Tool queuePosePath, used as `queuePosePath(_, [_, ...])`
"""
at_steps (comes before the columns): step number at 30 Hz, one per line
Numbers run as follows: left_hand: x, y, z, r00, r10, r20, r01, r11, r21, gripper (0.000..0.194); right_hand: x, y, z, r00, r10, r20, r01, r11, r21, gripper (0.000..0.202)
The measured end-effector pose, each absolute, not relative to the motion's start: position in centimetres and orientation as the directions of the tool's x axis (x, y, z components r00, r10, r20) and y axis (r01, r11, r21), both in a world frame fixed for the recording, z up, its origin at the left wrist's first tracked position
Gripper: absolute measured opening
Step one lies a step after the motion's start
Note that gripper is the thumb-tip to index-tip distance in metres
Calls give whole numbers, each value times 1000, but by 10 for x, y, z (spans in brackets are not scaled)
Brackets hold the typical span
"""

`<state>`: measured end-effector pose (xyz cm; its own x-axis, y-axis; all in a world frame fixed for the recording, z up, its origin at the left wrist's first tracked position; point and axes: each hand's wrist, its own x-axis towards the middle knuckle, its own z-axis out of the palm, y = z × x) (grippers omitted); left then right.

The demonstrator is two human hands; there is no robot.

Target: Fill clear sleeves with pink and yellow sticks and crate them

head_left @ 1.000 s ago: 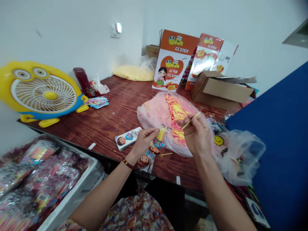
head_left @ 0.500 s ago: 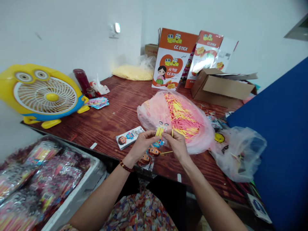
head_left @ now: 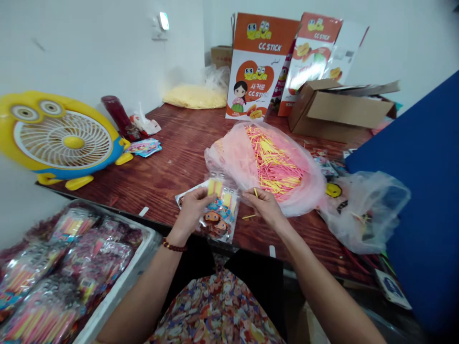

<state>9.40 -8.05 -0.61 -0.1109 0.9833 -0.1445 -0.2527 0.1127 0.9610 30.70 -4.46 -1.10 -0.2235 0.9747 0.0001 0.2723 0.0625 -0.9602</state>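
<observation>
At the near edge of the worktop (head_left: 179,148), packet and stick held

By the left hand (head_left: 193,208), a clear packet (head_left: 215,187) of yellow sticks was gripped between thumb and fingers. By the right hand (head_left: 263,204), whose fingers were closed, a single yellow stick (head_left: 256,192) was pinched, one end pointing up. The packet was held between the two hands, nearer the left. Just below it, other packets (head_left: 217,224) printed with cartoon faces were seen overlapping; whether they were touched by the left hand could not be told. Beside them, a loose stick (head_left: 248,217) was seen on the wood.

Behind the hands, a pink bag (head_left: 229,153) was spread open, filled with pink and yellow sticks. A white box (head_left: 181,197) was partly covered by the left hand. Farther left, a yellow fan (head_left: 73,142) was seen, with a white crate (head_left: 124,279) filled with packets below. At the back, an orange and white carton (head_left: 263,67) was stood upright.
</observation>
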Motion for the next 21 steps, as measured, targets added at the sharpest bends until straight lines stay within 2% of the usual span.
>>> queuePosePath(2, [83,-80,-6,-190,970,-153,-244,104,964,38,321,-43,-17,-285,958,14,539,172,-825,23])
queuePosePath(5, [82,-74,-15,-175,975,-135,-137,112,984,36,333,-47,-23,-381,921,-87,843,307,-443,24])
queuePosePath(8, [98,-68,-31,-141,986,-85,167,108,980,23,331,-52,-26,-419,884,-209,908,409,-94,33])
queuePosePath(10, [109,-66,-41,-144,989,-16,437,78,896,17,325,-54,-27,-440,852,-283,885,465,22,32])
queuePosePath(12, [115,-68,-48,-135,989,63,641,39,766,11,321,-56,-26,-466,826,-316,863,503,42,34])
queuePosePath(14, [116,-71,-53,-113,983,147,741,-15,671,17,322,-57,-20,-491,807,-329,851,526,18,33])
queuePosePath(18, [106,-77,-62,-108,961,253,770,-80,633,42,337,-48,6,-517,777,-360,850,514,-112,23])
queuePosePath(20, [101,-79,-64,-131,964,230,773,-46,632,47,351,-32,20,-436,851,-293,900,409,-151,25])
queuePosePath(21, [100,-81,-65,-141,969,203,774,-20,633,49,359,-21,24,-350,911,-220,936,331,-119,26])
